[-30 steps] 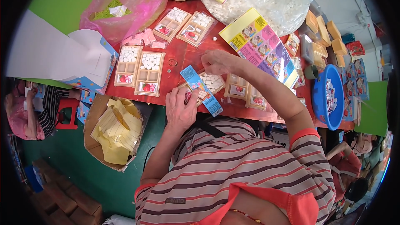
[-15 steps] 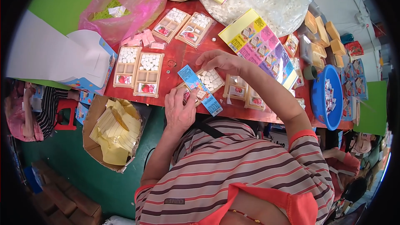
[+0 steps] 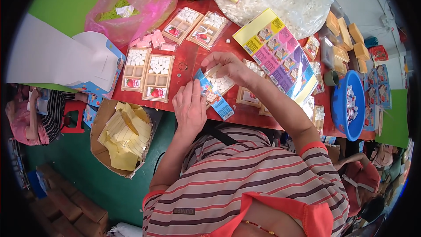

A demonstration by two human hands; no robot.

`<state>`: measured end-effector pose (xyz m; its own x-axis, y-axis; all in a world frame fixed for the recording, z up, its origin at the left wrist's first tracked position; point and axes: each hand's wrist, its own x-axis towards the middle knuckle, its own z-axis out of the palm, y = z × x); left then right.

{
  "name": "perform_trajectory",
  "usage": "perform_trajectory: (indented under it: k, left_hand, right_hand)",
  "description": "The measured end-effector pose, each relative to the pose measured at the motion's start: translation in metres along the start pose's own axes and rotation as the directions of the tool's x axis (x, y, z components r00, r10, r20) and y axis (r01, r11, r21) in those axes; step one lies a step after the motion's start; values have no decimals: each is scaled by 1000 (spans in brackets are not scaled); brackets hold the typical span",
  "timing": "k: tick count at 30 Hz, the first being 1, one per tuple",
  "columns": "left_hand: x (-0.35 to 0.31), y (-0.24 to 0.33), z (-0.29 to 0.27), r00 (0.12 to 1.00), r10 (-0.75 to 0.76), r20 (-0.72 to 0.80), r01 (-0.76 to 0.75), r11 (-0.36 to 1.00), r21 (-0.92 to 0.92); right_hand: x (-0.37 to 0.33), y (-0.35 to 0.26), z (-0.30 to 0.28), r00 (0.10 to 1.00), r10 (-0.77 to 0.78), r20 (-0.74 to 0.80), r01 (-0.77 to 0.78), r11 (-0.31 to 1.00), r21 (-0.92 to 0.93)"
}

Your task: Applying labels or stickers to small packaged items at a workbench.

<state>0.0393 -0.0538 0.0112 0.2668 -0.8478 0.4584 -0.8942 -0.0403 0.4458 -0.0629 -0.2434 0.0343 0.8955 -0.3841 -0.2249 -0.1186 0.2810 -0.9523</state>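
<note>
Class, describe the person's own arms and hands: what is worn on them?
The left hand and right hand are ungloved, and the forearms are uncovered. The short sleeves are pale grey-beige with dark and red stripes, ending in bright coral-red cuffs.

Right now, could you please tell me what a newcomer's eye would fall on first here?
Probably the big clear bag at the far edge of the red table, with the pink bag to its left. The blue tub at the right also stands out. Near the middle, the left hand touches a blue label, the right hand close by.
</note>
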Motion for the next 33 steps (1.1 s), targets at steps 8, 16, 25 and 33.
perform_trajectory:
  k: [8,16,25,33]
  left_hand:
    - [21,-5,-7,985,-100,140,102,995,-10]
    - [18,-14,-16,888,-238,395,412,794,-448]
    - [13,-10,-16,735,-512,445,563,96,-821]
    - [6,-10,-15,723,-594,354,325,-160,-932]
  right_hand:
    - [5,-2,13,1000,21,3,-20,993,-119]
    - [17,-20,24,978,46,206,12,962,-274]
    - [-18,-31,25,892,-451,23,408,783,-469]
    - [-93,-31,32,977,61,-204,-92,985,-148]
